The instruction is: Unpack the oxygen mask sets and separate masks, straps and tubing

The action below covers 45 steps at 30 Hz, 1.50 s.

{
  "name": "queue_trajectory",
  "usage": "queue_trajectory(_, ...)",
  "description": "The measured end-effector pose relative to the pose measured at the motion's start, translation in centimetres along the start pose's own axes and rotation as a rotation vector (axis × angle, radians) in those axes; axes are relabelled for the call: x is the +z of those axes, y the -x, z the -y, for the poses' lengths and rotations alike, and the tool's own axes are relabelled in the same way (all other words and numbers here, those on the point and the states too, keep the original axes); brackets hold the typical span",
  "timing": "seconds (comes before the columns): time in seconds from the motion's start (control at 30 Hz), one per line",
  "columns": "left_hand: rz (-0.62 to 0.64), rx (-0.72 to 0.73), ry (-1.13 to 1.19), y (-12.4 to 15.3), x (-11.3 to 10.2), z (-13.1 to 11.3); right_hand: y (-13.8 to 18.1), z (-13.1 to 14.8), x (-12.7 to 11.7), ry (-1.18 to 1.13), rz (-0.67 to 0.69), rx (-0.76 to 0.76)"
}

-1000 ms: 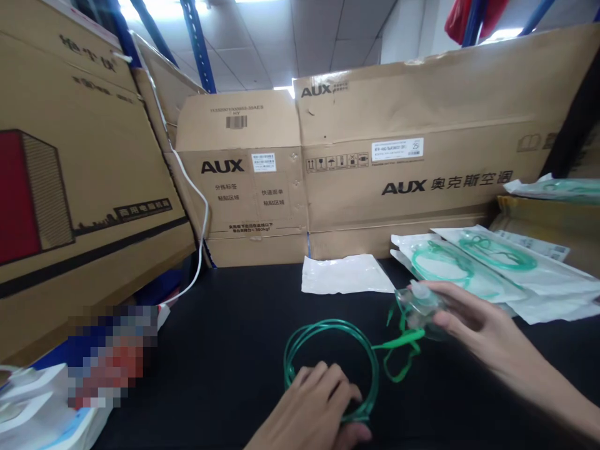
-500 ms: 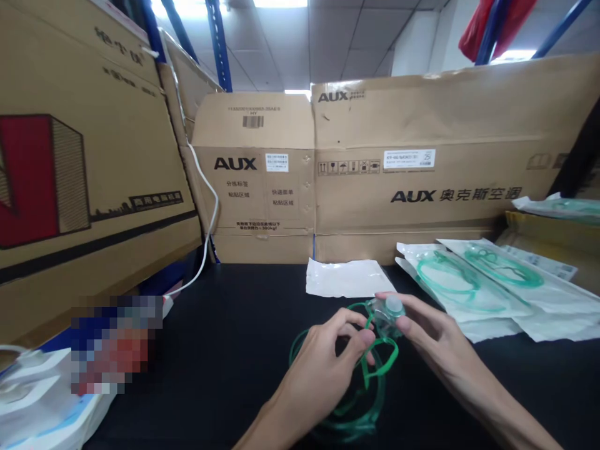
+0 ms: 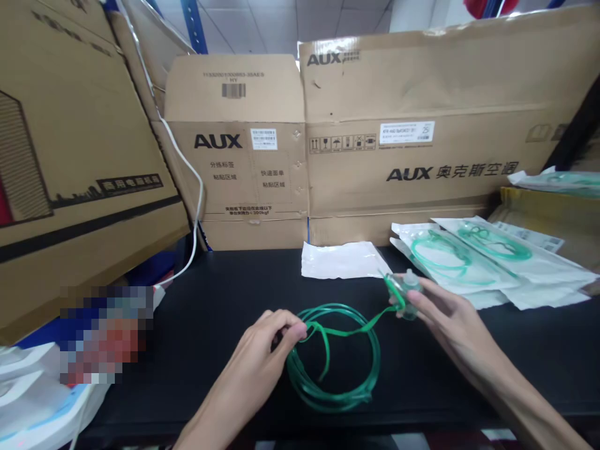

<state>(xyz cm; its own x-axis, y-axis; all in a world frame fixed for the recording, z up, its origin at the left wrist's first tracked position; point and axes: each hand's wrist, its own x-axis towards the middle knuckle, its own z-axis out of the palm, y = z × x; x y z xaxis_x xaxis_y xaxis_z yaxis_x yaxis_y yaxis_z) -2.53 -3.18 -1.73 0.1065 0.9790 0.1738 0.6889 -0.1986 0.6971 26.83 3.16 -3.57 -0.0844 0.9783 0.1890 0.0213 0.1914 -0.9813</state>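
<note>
My left hand (image 3: 276,340) pinches a green strap (image 3: 347,331) near one end, and a loose tail hangs from the fingers. The strap stretches across to my right hand (image 3: 435,312), which is closed around a small clear plastic mask-like piece (image 3: 409,297) with a round whitish knob. Part of this piece is hidden by my fingers. A coil of green tubing (image 3: 340,400) lies on the black table between and below my hands, and the left fingertips are at its upper left edge.
A white pouch (image 3: 344,259) lies behind my hands. Several packs with green tubing (image 3: 440,256) are piled at the right, beside a cardboard box (image 3: 544,209). Large cartons (image 3: 356,219) wall the back. White plugs on a power strip (image 3: 32,387) and a white cable (image 3: 199,206) are at left.
My hands have moved apart, the left one leftward with the strap and the right one rightward with the clear piece. The strap is now drawn out between them, and the coil shows more fully.
</note>
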Motion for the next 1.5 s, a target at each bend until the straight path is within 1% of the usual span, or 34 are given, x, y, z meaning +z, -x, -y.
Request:
queue_trajectory(0.1,-0.013,0.038,0.121,-0.8,1.2,-1.5,0.9,0.2,1.6,-0.042,0.103,0.049)
queue_trajectory(0.2,0.081,0.131,0.245,-1.9,3.3,-3.5,1.7,0.3,3.5,-0.067,0.15,0.064)
queue_trajectory(0.27,0.12,0.193,0.261,-2.3,4.4,-4.1,2.0,0.1,4.2,-0.083,0.162,0.07)
queue_trajectory(0.33,0.111,0.22,0.207,-2.2,4.7,-4.0,2.1,0.0,4.2,-0.083,0.156,0.084)
queue_trajectory(0.37,0.096,0.219,0.171,-1.9,4.4,-3.7,2.0,0.0,3.9,-0.085,0.128,0.092)
queue_trajectory(0.43,0.053,0.197,0.096,-1.0,2.8,-2.4,1.6,0.1,2.8,-0.121,-0.006,0.09)
queue_trajectory(0.5,-0.031,0.15,0.03,0.4,0.3,-0.7,1.2,0.4,1.4,-0.191,-0.176,0.053)
queue_trajectory(0.53,-0.086,0.111,-0.026,1.1,-1.2,0.2,1.0,0.4,0.8,-0.222,-0.237,0.033)
queue_trajectory(0.57,-0.139,0.063,-0.089,1.8,-2.6,1.1,0.9,0.5,0.3,-0.242,-0.27,0.035)
queue_trajectory(0.6,-0.17,0.016,-0.144,2.4,-3.8,1.9,0.9,0.4,0.1,-0.248,-0.276,0.052)
queue_trajectory(0.63,-0.161,-0.024,-0.185,2.8,-4.9,2.6,0.9,0.4,0.1,-0.239,-0.254,0.082)
queue_trajectory(0.7,-0.137,-0.094,-0.265,3.3,-6.3,3.8,1.2,0.3,1.0,-0.194,-0.173,0.142)
queue_trajectory(0.77,-0.128,-0.132,-0.336,3.3,-6.9,4.9,1.6,0.3,2.3,-0.131,-0.067,0.158)
queue_trajectory(0.83,-0.134,-0.127,-0.399,3.3,-7.2,5.9,1.8,0.6,3.5,-0.09,0.005,0.148)
queue_trajectory(0.9,-0.197,-0.108,-0.48,3.4,-7.2,6.6,1.9,1.0,4.3,-0.084,0.053,0.148)
queue_trajectory(0.97,-0.305,-0.066,-0.557,3.6,-6.8,6.5,1.9,1.3,4.7,-0.103,0.073,0.148)
queue_trajectory(1.0,-0.331,-0.028,-0.576,3.8,-6.2,6.1,1.8,1.4,4.7,-0.121,0.076,0.148)
queue_trajectory(1.03,-0.316,0.026,-0.572,4.0,-5.4,5.6,1.8,1.5,4.7,-0.147,0.076,0.15)
queue_trajectory(1.07,-0.246,0.097,-0.543,4.1,-4.4,4.9,1.7,1.4,4.7,-0.182,0.073,0.157)
queue_trajectory(1.17,0.06,0.293,-0.456,3.9,-0.4,3.4,1.6,1.1,4.6,-0.3,0.066,0.215)
queue_trajectory(1.23,0.104,0.403,-0.466,3.4,2.3,3.5,1.5,0.9,4.4,-0.354,0.088,0.256)
queue_trajectory(1.27,0.096,0.431,-0.471,3.2,3.4,3.9,1.5,0.8,4.3,-0.372,0.11,0.273)
queue_trajectory(1.3,0.057,0.459,-0.47,3.0,4.2,4.2,1.5,0.7,4.2,-0.388,0.138,0.287)
queue_trajectory(1.37,0.004,0.483,-0.442,2.7,5.1,4.5,1.5,0.7,4.3,-0.412,0.193,0.302)
queue_trajectory(1.43,-0.05,0.447,-0.383,2.4,5.0,3.8,1.5,0.7,4.6,-0.418,0.229,0.29)
queue_trajectory(1.5,-0.118,0.368,-0.294,2.0,4.5,2.2,1.5,0.7,5.2,-0.418,0.239,0.267)
